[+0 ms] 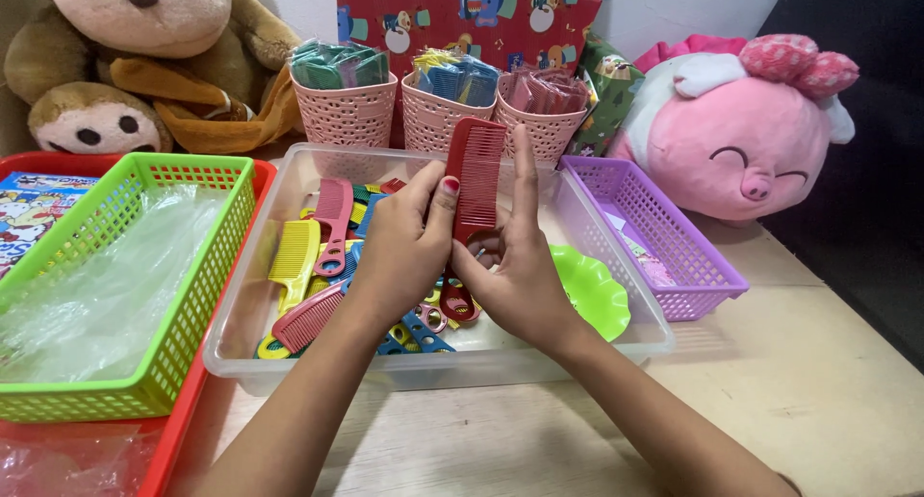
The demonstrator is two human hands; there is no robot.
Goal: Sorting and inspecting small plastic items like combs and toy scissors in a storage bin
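Observation:
Both of my hands hold a dark red comb (474,175) upright over a clear plastic tub (289,357). My left hand (404,252) grips its left edge, with the thumb pressed on the teeth. On the right side, my right hand (515,266) lies flat along the comb, fingers stretched up. The comb's ring-shaped handle end (460,306) pokes out below my palms. In the tub lie several loose combs: a pink one (332,223), a yellow one (292,261), a red one (308,316) and blue ones (419,333). A bright green dish (592,290) sits in the tub's right end.
A green basket (207,295) with clear plastic bags rests on a red tray (178,430) at left. A purple basket (674,237) stands at right. Three pink cups (346,112) of packed combs line the back. Plush toys, brown monkeys (144,54) and a pink pig (751,136), flank them.

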